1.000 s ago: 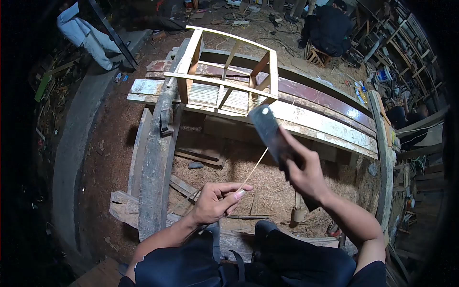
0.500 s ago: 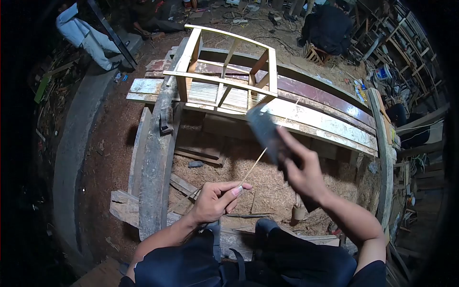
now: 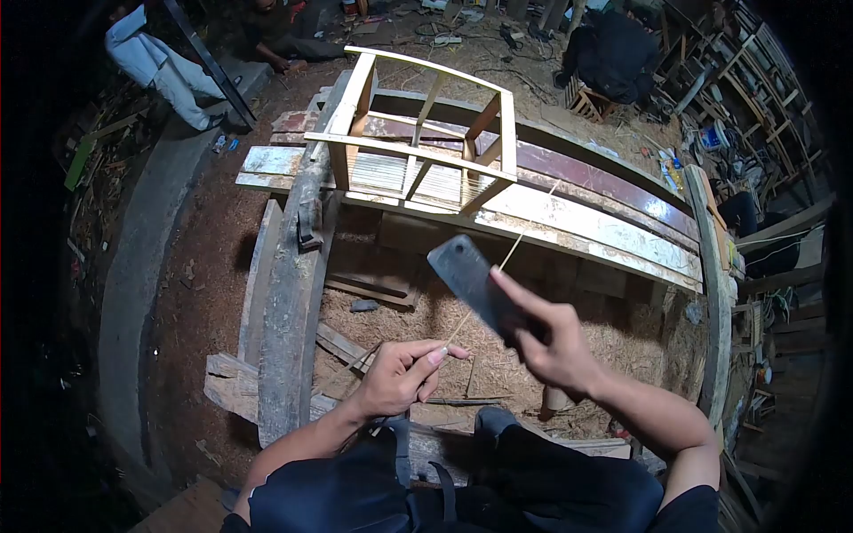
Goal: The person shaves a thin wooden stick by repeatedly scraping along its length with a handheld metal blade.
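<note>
Above the straw-coloured shavings [image 3: 586,342] on the ground, the person's left hand [image 3: 397,377] pinches the near end of a long, thin, pale strip [image 3: 517,242] between thumb and fingers. The strip slants away to the upper right, its far end showing over the white-topped plank table [image 3: 613,235], near the pale wooden frame with slats [image 3: 400,150]. The right hand's fingers are wrapped round the lower end of a broad, dark grey metal blade [image 3: 471,280], the index finger stretched forward, and the blade crosses the strip's line (whether the two touch is impossible to tell). A bite too deep could snap something this slender; a loose pinch might let it twist. Worse, a blade skidding down the strip could reach the left thumb.
</note>
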`<state>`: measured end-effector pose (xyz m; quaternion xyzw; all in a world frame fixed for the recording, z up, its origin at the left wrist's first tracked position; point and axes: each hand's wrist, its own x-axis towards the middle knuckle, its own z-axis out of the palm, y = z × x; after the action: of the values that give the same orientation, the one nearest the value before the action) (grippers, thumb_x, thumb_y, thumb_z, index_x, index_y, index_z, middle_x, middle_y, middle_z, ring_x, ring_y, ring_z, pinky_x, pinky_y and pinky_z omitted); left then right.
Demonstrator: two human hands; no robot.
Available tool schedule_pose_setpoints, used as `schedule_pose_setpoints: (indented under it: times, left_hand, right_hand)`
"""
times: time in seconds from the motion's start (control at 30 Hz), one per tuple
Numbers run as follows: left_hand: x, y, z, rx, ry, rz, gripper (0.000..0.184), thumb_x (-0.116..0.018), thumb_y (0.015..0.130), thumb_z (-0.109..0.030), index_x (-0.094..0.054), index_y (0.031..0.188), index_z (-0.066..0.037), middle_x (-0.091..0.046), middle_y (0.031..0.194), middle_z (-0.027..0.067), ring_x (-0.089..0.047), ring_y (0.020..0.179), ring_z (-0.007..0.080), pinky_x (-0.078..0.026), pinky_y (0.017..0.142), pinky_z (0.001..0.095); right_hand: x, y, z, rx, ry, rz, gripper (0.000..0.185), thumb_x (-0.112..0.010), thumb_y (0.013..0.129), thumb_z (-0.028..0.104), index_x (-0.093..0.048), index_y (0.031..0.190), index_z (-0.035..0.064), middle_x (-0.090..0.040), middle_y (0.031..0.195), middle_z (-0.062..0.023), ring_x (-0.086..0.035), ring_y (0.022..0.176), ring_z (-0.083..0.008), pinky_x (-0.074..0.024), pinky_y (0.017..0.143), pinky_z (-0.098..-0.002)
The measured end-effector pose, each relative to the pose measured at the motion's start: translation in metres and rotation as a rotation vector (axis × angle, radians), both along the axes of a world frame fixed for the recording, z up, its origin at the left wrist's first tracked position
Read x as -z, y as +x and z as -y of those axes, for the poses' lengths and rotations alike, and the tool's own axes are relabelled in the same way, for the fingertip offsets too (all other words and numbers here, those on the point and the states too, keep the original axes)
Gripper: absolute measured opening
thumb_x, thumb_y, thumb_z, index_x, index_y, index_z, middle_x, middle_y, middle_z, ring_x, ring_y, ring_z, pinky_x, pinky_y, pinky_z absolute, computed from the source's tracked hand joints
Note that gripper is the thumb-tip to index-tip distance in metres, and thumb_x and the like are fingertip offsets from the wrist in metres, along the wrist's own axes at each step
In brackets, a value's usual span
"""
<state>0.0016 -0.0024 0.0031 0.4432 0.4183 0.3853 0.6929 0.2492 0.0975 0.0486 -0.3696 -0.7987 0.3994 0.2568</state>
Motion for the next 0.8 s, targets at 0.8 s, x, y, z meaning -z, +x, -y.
schedule_pose_setpoints:
  times: [0.8]
  left_hand:
    - [0.000,0.002,-0.007,-0.007,-0.059,-0.014,0.029,-0.053,0.111,-0.017,-0.071,0.123,0.002,-0.045,0.056,-0.0073,-0.040,0.051,0.0007,-0.030,0.048,0.0222]
  right_hand:
    - [-0.014,-0.001,0.001,-0.062,-0.231,0.050,0.085,-0.057,0.080,-0.014,-0.046,0.158,0.0203,-0.067,0.133,-0.0262,-0.068,0.121,-0.0369,-0.0512,0.102,-0.0345]
